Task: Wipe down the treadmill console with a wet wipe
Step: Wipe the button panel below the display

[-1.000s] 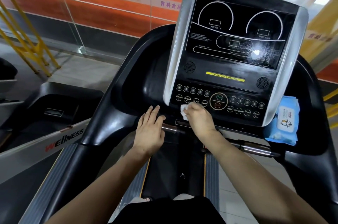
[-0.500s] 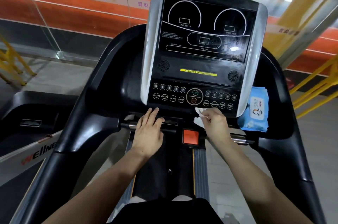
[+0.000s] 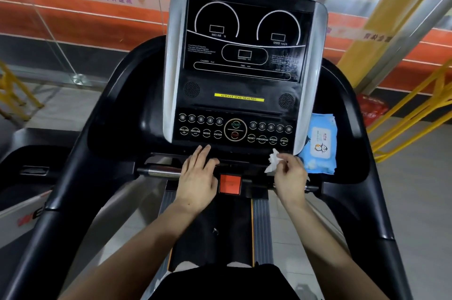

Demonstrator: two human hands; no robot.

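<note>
Your left hand (image 3: 198, 178) lies flat and unclenched, palm down, across the chrome handlebar (image 3: 162, 172) below the treadmill console (image 3: 241, 94), fingertips reaching the lower edge of the button panel (image 3: 232, 132). Right of the red stop button (image 3: 230, 184), your right hand (image 3: 291, 178) pinches a crumpled white wet wipe (image 3: 272, 161) at the console's lower right corner, just beside the blue wipes pack (image 3: 320, 144) in the right tray.

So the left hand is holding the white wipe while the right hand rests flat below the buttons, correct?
Not quite: the head view shows the hands swapped. The right hand holds the wipe, and the left hand rests flat below the buttons.
</note>
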